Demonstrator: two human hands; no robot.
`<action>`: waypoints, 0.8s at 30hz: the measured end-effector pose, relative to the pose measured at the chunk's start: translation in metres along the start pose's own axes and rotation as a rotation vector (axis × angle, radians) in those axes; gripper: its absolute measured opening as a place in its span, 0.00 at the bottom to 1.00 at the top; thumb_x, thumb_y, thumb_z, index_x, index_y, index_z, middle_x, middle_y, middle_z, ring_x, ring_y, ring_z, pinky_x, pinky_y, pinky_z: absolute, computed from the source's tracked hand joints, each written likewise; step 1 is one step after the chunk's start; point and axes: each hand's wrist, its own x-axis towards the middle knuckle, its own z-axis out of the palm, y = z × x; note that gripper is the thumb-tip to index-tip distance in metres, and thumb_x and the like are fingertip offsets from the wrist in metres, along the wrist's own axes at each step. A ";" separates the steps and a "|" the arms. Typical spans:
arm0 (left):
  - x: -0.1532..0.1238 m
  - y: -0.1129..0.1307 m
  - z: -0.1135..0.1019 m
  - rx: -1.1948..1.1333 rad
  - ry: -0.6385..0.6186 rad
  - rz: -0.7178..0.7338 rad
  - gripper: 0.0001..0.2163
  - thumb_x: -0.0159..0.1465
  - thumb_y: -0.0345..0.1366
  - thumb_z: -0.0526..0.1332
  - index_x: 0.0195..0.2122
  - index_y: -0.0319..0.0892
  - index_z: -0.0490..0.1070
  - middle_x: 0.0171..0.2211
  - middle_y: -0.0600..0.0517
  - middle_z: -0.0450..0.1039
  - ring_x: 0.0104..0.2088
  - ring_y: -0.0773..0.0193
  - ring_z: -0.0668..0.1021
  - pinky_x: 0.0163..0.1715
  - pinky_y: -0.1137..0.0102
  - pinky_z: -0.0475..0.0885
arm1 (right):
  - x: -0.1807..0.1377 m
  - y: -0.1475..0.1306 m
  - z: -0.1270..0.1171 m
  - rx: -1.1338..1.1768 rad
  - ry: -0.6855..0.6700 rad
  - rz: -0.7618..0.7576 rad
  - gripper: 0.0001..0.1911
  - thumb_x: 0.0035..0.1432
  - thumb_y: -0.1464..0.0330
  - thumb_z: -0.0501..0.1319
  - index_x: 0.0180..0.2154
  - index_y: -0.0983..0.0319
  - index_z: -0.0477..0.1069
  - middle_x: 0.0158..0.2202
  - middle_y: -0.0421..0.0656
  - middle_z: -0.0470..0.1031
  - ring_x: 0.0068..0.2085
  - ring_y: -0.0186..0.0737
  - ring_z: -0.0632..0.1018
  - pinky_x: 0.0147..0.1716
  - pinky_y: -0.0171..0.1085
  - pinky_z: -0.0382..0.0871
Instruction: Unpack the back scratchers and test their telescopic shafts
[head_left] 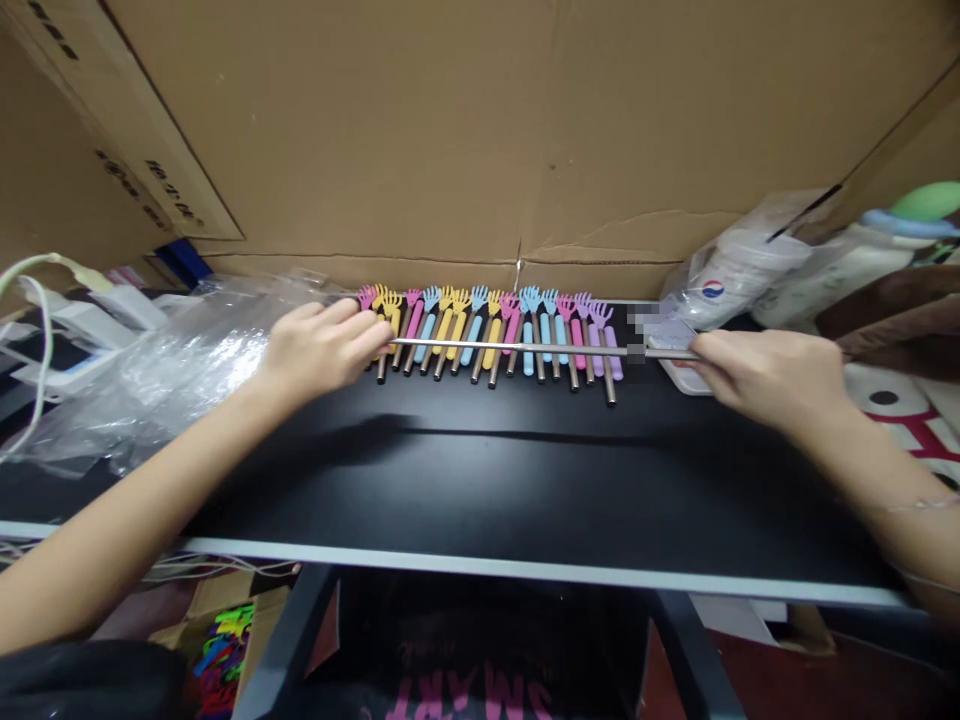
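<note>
A long thin metal rod [525, 347] stretches sideways above a row of several small back scratchers [487, 335] with pink, yellow, blue and purple hand-shaped heads and metal stems, lined up on the black table [480, 470]. My left hand [322, 345] pinches the rod's left end, just beside the leftmost scratchers. My right hand [765, 375] grips the rod's right end, over a small white device [675, 365] at the table's right.
Crumpled clear plastic bags [172, 365] lie at the left with white cables and a device [52, 320]. A bagged stack of cups [742, 265] and a bottle [885, 250] stand at the right. Cardboard [480, 130] walls the back. The table's white front edge [480, 565] runs below.
</note>
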 end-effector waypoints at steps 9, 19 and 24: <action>-0.076 -0.055 0.032 -0.043 -0.182 -0.072 0.17 0.70 0.40 0.45 0.29 0.42 0.68 0.24 0.53 0.69 0.30 0.63 0.68 0.28 0.71 0.55 | -0.040 0.070 0.043 0.081 -0.195 0.103 0.09 0.58 0.63 0.51 0.32 0.58 0.67 0.32 0.49 0.75 0.32 0.42 0.72 0.27 0.36 0.54; -0.080 -0.058 0.030 -0.025 -0.216 -0.061 0.17 0.71 0.42 0.43 0.33 0.44 0.67 0.28 0.52 0.71 0.34 0.61 0.68 0.32 0.68 0.59 | -0.036 0.089 0.055 0.192 -0.397 0.281 0.16 0.52 0.53 0.60 0.35 0.58 0.74 0.28 0.50 0.76 0.25 0.38 0.69 0.24 0.37 0.53; -0.078 -0.057 0.031 -0.160 -0.199 -0.190 0.13 0.68 0.43 0.46 0.32 0.47 0.65 0.28 0.52 0.68 0.34 0.58 0.66 0.30 0.66 0.57 | -0.031 0.094 0.054 0.203 -0.453 0.371 0.19 0.43 0.54 0.68 0.34 0.60 0.78 0.30 0.54 0.77 0.22 0.35 0.66 0.23 0.37 0.48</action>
